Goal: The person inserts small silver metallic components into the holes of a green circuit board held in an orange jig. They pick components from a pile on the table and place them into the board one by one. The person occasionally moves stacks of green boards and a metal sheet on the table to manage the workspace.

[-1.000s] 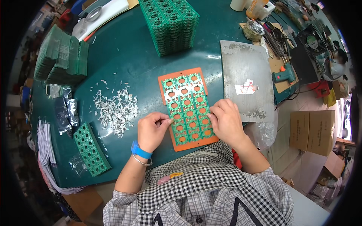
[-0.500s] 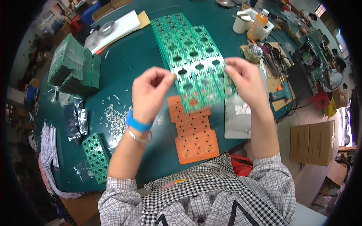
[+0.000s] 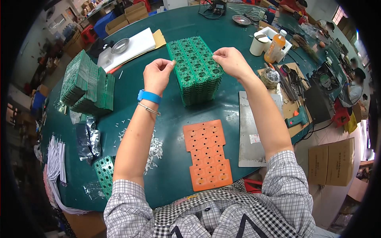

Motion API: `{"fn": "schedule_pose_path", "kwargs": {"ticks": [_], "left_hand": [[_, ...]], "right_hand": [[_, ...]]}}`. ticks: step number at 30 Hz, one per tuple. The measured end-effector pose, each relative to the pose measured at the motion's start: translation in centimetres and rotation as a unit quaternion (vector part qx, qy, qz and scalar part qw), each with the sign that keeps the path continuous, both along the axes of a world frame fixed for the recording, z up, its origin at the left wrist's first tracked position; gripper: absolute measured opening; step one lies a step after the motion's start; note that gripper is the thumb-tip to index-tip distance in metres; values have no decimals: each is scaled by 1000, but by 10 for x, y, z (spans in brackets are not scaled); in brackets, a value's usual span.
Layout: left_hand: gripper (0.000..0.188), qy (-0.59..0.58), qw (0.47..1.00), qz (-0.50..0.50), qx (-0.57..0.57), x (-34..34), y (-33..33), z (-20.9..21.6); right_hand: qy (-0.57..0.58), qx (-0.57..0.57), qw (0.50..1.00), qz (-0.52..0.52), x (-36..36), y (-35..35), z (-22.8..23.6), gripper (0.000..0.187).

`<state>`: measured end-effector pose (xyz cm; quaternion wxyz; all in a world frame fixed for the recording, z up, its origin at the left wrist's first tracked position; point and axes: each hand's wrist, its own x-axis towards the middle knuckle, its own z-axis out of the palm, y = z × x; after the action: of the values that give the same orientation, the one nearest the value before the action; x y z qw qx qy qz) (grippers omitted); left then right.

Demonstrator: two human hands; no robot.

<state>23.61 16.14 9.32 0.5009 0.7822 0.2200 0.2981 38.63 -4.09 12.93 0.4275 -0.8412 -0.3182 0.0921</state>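
Note:
A tall stack of green circuit boards stands in the middle of the table, with round cut-outs in rows. On top lies a circuit board panel, level with the stack as far as I can see. My left hand pinches this panel at its left edge, thumb and fingers together. My right hand has its fingers closed at the right edge. Nearer to me lies an orange jig plate with small dark holes, uncovered. My left forearm partly hides a scatter of small white pieces.
Bundled green boards stand at the left, near silver bags and white wires. At the right are a grey metal plate, a green glue gun, an orange drink bottle and a white cup.
Both hands have moved the circuit board panel away from above the orange jig plate and onto the stack. The view has shifted, showing more of the table's far side.

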Motion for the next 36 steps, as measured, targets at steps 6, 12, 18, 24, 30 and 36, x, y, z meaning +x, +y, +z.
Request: {"fn": "schedule_pose_path", "kwargs": {"ticks": [6, 12, 18, 24, 30, 36], "left_hand": [[21, 0, 1000, 6, -4, 1, 2, -9], [20, -28, 999, 8, -20, 4, 1, -11], [19, -28, 999, 12, -32, 2, 1, -10], [18, -25, 999, 14, -38, 4, 3, -11], [26, -47, 990, 16, -133, 3, 6, -23], [71, -70, 937, 36, -341, 16, 11, -91]], "right_hand": [[-37, -13, 999, -23, -3, 3, -7, 30], [-99, -29, 994, -36, -9, 4, -4, 30], [-116, -37, 992, -38, -12, 6, -2, 28], [-123, -37, 991, -45, -10, 8, -6, 28], [0, 61, 997, -36, 0, 4, -22, 34], [318, 186, 930, 7, 44, -9, -94, 60]]}}
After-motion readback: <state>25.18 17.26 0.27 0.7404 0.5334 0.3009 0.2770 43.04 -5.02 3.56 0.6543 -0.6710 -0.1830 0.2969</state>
